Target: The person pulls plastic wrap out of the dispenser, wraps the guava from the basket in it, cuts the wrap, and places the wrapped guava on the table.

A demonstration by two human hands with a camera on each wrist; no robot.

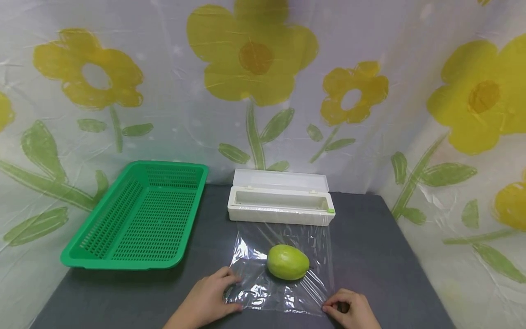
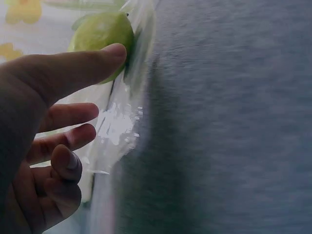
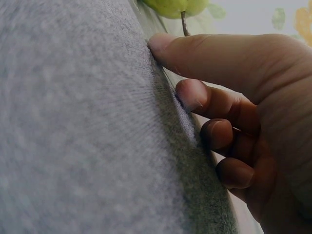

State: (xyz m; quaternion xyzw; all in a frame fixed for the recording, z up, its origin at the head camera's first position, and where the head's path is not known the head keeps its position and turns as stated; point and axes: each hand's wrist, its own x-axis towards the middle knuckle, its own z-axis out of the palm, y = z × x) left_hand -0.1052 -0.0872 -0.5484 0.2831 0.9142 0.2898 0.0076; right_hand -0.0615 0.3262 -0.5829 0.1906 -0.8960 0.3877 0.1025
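Observation:
A yellow-green pear [image 1: 288, 262] with a dark stem lies on its side on a sheet of clear plastic wrap [image 1: 263, 292]. The sheet stretches over the dark tabletop from a white wrap dispenser box [image 1: 281, 214], whose lid stands open. At the sheet's near left corner is my left hand [image 1: 213, 292], thumb and fingers spread apart. My right hand [image 1: 349, 308] pinches the near right corner between thumb and index finger, the other fingers curled. In the left wrist view, the pear [image 2: 105, 36] shows partly behind the thumb. Only the pear's stem end [image 3: 175, 7] appears in the right wrist view.
A green plastic basket [image 1: 193, 219] with a slotted base stands at the left of the dark tabletop [image 1: 370, 246]. Behind the table hangs a pale curtain [image 1: 172, 114] with yellow flowers; it also runs along both sides.

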